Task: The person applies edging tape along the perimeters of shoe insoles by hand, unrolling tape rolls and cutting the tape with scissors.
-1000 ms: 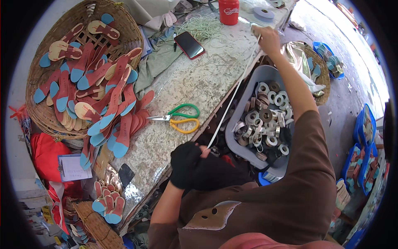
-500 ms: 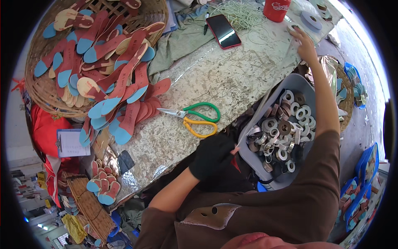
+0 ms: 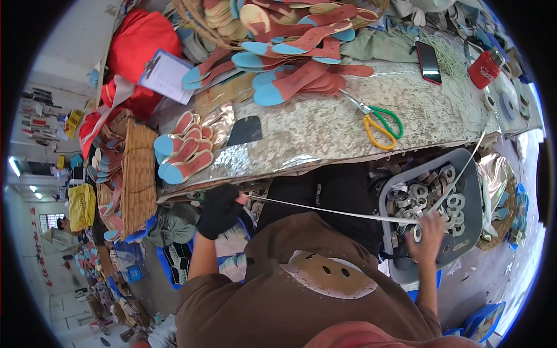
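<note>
A long narrow white tape (image 3: 325, 209) stretches in front of my body. My left hand (image 3: 219, 212), in a black glove, pinches one end of it, left of my lap and below the table edge. My right hand (image 3: 427, 239), bare, holds the tape over the near side of a grey bin (image 3: 473, 232). From there the tape bends up to the table's right end, where a roll (image 3: 488, 103) lies. Scissors (image 3: 377, 123) with one green and one yellow handle lie on the table, apart from both hands.
Red insoles with blue heels (image 3: 290, 84) are piled by a basket at the back. A smaller stack (image 3: 184, 152) sits at the table's left edge. Tape rolls (image 3: 419, 190) fill the bin. A phone (image 3: 428, 62), red bottle (image 3: 485, 68) and clipboard (image 3: 167, 77) are farther off.
My right hand has come back from the table's far right to above the bin. My left hand has moved left, and the tape is now drawn out between them. The view has swung left.
</note>
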### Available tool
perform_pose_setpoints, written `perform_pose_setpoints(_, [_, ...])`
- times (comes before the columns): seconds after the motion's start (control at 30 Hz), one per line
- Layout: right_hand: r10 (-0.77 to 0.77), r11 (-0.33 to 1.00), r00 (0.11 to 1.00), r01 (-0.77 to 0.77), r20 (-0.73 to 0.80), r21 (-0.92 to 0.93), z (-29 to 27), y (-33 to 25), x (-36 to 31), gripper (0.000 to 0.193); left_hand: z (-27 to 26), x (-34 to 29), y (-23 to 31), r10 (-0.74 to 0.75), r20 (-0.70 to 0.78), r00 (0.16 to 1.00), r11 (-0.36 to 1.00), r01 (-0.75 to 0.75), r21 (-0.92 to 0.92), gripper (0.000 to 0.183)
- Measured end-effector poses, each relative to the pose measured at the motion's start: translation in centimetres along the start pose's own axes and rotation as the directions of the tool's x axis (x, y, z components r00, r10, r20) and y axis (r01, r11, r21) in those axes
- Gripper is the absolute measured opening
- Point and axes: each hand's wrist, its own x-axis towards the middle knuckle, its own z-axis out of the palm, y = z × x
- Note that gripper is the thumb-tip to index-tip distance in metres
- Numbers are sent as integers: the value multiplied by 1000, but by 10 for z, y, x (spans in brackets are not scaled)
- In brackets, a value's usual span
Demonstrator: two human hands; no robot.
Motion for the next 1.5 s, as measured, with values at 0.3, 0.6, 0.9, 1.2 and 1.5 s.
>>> perform_pose_setpoints(0.3, [-297,910,936,338,-190,240,-33,-160,97,36,-31,-32,-23,92,-230,969,967,-142,-213,18])
perform_pose_setpoints(0.6, [-684,537,705,661,-188,524,2,-304,174,20,10,23,9,-24,-231,973,767,-130,-628,19])
perform_pose_setpoints(0.9, [-527,579,834,495,-166,648,22,-261,205,22,137,4,37,-274,-98,957,81,-78,-994,25])
perform_pose_setpoints(1.2, [-48,976,997,34,-60,-216,38,-111,260,46,110,-22,26,-498,159,852,31,200,-979,14])
perform_pose_setpoints(1.5, [-289,937,946,247,-149,-246,35,-62,259,38,89,1,55,-397,88,913,216,186,-958,20])
